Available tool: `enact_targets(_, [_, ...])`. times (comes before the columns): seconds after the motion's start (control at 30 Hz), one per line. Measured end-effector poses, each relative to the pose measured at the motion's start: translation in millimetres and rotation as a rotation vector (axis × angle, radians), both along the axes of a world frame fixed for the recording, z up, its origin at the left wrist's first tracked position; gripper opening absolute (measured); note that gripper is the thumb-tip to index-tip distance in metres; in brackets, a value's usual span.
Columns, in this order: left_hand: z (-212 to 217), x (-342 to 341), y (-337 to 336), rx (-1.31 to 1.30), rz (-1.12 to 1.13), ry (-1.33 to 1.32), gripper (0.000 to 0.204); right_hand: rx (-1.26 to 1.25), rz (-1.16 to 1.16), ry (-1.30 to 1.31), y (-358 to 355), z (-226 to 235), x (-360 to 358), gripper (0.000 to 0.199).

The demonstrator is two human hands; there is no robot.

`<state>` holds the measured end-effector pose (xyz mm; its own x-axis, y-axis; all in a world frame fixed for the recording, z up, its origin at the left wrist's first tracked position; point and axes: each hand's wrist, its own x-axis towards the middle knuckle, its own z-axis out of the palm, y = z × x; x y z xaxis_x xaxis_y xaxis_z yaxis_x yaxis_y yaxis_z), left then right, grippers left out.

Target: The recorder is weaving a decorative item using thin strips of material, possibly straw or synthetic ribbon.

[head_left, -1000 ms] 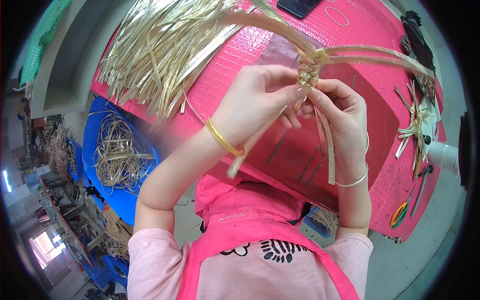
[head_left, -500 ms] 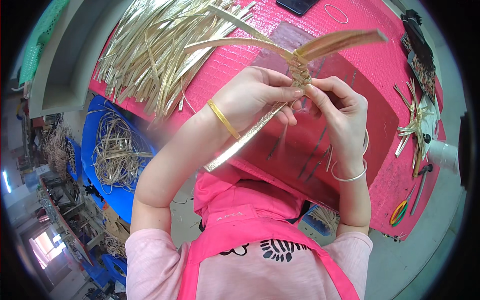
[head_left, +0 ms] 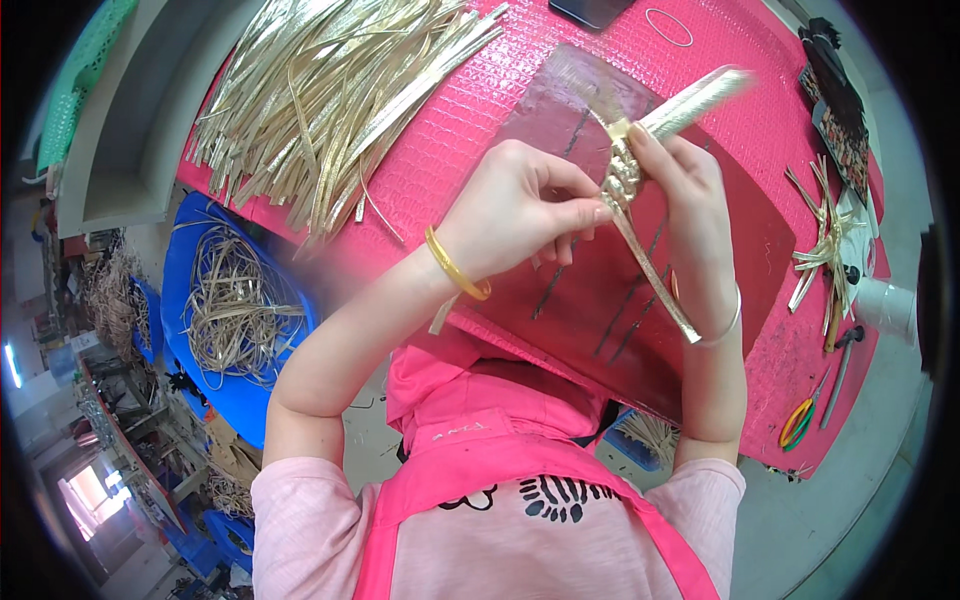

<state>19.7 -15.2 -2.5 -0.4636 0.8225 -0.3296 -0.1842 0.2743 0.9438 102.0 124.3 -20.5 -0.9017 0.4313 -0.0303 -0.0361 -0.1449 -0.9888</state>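
Note:
Between my hands is a short braid of gold strips (head_left: 621, 178), held above a dark red mat (head_left: 690, 290). My left hand (head_left: 535, 212) pinches at the braid's lower left edge, thumb and forefinger pressed together. My right hand (head_left: 690, 205) grips the braid's upper right side between thumb and fingers. One loose gold strip (head_left: 655, 280) hangs from the braid toward my right wrist. A broad strip end (head_left: 700, 103) sticks out past my right fingers, its tip blurred. Another strip's end shows below my left wrist.
A heap of gold strips (head_left: 310, 110) lies on the pink table cover (head_left: 470, 125) at far left. A blue tub (head_left: 185, 290) holds tangled strips. At right are scissors (head_left: 798, 424), a hammer (head_left: 845, 375) and a small strip bundle (head_left: 828, 235). A phone (head_left: 592, 10) lies at the far edge.
The braid has shifted slightly right and turned. My right hand has moved up along it, and my left hand now pinches lower. A loose strip now hangs toward my right wrist.

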Motion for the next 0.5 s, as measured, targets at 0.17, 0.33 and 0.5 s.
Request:
enact_targets(0.17, [-6, -5, -9, 0.056, -0.025, 0.181, 0.011, -0.343, 0.195, -0.229, -9, 9, 3, 0.017])
enact_targets(0.33, [-5, -6, -9, 0.043, 0.024, -0.077, 0.014, -0.161, 0.306, -0.198, -5, 5, 15, 0.012])
enact_targets(0.5, [-12, -7, -14, 0.048, 0.015, -0.527, 0.019, -0.331, 0.312, -0.186, -5, 3, 18, 0.013])
